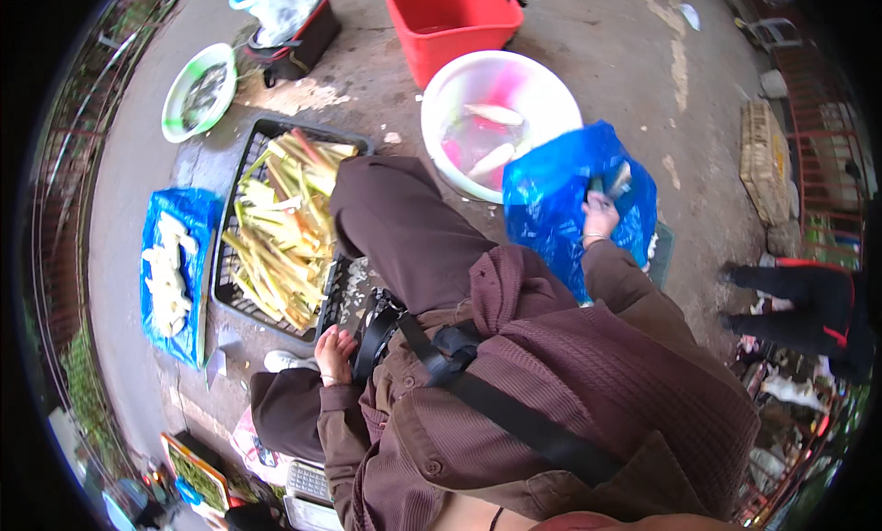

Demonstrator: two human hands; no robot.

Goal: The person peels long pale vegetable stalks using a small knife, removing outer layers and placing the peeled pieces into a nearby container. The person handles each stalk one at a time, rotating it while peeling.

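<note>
My right hand (pixel 601 217) reaches over a blue plastic sheet or bag (pixel 544 207), its fingers curled. Just beyond the fingertips is a pale shoot-like piece (pixel 622 177), with a small dark shape beside it. Blur hides whether the hand grips either one. Beside my lap, my left hand (pixel 335 352) is turned partly palm up, fingers apart, holding nothing. A black plastic crate (pixel 231 293) near it is heaped with yellow-green stalks (pixel 275 235). Two pale peeled shoots (pixel 493 160) lie in a white basin (pixel 441 93) that touches the blue plastic.
A red bin (pixel 448 49) stands behind the basin. White peeled pieces (pixel 167 276) lie on another blue sheet (pixel 196 324) at left. A green-rimmed basin (pixel 200 93) and a dark box (pixel 310 45) sit farther off. At right is another person (pixel 792 297); a calculator-like keypad (pixel 308 481) is below.
</note>
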